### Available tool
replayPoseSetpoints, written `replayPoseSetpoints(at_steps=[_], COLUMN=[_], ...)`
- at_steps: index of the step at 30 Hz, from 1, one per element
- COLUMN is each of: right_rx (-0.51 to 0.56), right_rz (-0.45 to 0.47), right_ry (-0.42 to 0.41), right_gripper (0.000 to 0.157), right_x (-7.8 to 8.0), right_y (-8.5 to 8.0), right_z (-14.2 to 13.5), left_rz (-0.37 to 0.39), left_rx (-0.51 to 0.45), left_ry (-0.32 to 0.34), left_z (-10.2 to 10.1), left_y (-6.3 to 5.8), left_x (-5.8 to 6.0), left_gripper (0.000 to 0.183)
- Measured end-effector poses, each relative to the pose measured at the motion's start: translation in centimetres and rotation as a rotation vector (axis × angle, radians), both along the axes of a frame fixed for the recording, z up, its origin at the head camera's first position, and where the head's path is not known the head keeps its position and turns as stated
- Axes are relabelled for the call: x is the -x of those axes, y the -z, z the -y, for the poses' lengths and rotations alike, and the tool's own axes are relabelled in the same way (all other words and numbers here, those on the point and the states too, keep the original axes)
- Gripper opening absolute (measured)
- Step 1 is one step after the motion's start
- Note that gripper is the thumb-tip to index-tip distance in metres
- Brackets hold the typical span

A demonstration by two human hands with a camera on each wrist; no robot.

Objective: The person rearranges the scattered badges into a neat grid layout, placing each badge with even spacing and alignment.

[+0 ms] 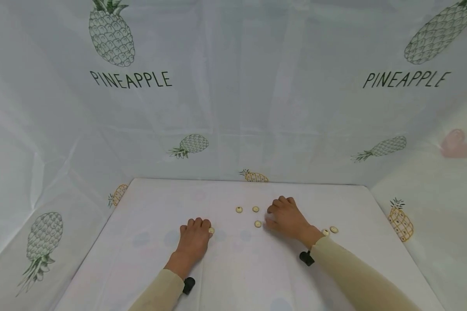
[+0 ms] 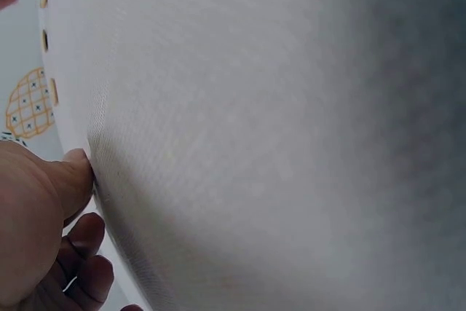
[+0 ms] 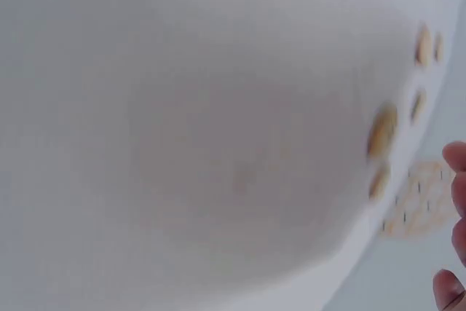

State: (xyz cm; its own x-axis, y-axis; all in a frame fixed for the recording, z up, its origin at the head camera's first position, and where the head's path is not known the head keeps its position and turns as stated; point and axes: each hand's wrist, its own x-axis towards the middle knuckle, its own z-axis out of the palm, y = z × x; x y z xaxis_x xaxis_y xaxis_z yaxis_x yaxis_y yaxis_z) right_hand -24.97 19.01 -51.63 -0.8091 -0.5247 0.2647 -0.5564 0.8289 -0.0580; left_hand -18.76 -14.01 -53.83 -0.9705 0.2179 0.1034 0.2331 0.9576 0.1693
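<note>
Several pale round buttons, wooden-looking, lie on the white cloth-covered table [image 1: 233, 268]. My left hand [image 1: 194, 236], fingers bent, pinches one button [image 1: 212, 230] by its edge, low at the table; in the left wrist view the thumb [image 2: 73, 176] meets the surface and hides that button. My right hand [image 1: 287, 217] hovers over the table with loosely bent fingers, nothing visible in them. Just left of it are a button [image 1: 258, 224] and two further back, one button [image 1: 255, 209] beside another button [image 1: 239, 209]. The right wrist view is blurred; fingers [image 3: 459, 198] show at its edge.
Beside the right forearm lie two more buttons, one button [image 1: 325, 232] partly behind the wrist and another button [image 1: 334, 230] just past it. A white curtain [image 1: 233, 108] printed with pineapples encloses the table at the back and sides.
</note>
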Motion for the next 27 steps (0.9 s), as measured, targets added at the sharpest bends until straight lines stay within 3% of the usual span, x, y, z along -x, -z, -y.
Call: replayPoseSetpoints(at_steps=[6,11,20,27], right_rx=[0.028,0.024,0.01,-0.027], right_rz=[-0.108,-0.121,-0.143,-0.104], right_ry=[0.106,0.163,0.174,0.092], right_gripper=[0.013,0.011,0.008,0.02], right_x=[-0.7,-2.0,-4.2,-6.0], right_y=[-1.2,-1.1,-0.7,0.2], right_z=[-5.5,-9.3,-12.2,-13.8], left_rz=[-0.011,-0.025,-0.033,-0.051], left_rx=[0.011,0.009,-0.007,0.002], left_ry=[0.003,0.001,0.005,0.015], left_z=[-0.1,0.2,0.4,0.2], left_y=[0.6,1.3,1.3,1.5], left_x=[0.2,0.5,0.3,0.3], left_gripper=[0.021,0.021,0.021,0.022])
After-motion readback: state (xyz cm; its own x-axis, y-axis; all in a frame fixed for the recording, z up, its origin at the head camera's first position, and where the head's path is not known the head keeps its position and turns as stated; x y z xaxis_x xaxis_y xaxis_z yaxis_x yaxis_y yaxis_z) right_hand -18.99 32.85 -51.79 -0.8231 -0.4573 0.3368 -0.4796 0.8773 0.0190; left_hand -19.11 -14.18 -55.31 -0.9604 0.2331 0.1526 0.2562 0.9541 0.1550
